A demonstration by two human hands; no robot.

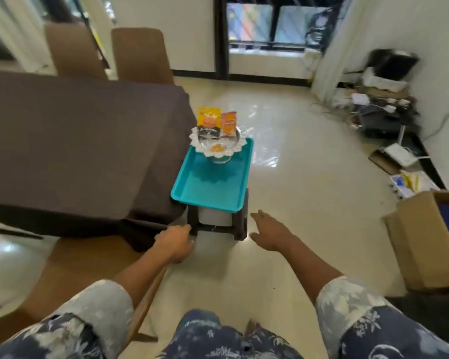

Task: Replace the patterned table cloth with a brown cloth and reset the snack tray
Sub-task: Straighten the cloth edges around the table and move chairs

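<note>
Print on the snack packets (pixel 216 120) too blurred to read. Stool (pixel 218 221) mostly hidden under teal tray (pixel 210 187). Left hand (pixel 175 243) fingertips curled out of sight. Cardboard box (pixel 425 237) cut off at right edge.

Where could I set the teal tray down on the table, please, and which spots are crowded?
The brown cloth on the table looks bare from the two chair backs to its near edge. The teal tray has free floor nearer than the glass bowl. Clutter crowds the right wall, by the cardboard box.
</note>
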